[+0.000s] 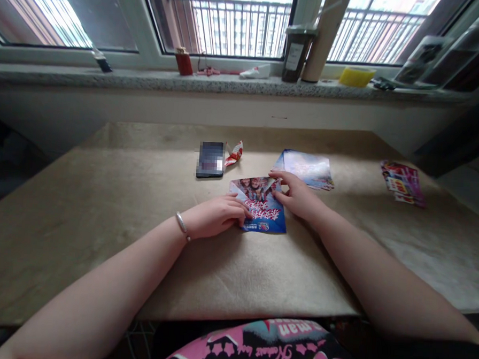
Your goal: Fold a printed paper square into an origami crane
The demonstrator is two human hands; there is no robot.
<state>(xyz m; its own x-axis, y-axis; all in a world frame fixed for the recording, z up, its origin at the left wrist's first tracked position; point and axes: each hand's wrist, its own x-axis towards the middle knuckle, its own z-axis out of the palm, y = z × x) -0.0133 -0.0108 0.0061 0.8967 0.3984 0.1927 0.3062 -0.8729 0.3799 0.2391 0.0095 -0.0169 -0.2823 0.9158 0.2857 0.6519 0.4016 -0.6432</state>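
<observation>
A blue printed leaflet [267, 224] lies on the table in front of me, its lettering upside down and a picture of people along its far part. Pale diagonal edges near its far corners look like creases or print; I cannot tell which. My left hand [221, 217], with a silver bangle at the wrist, rests on the leaflet's left side, its fingers bent and pressing on the paper. At the far right corner, my right hand [297, 196] holds the leaflet between thumb and fingers. Just beyond that hand lies a stack of similar leaflets [308, 167].
A dark phone-like device [210, 160], partly pixelated, lies beside a crumpled red wrapper [235, 154]. Several pink and red leaflets [403, 184] sit at the right. The windowsill [148, 81] bears a dark lidded container [296, 54], a yellow item [356, 77] and a red item [183, 62].
</observation>
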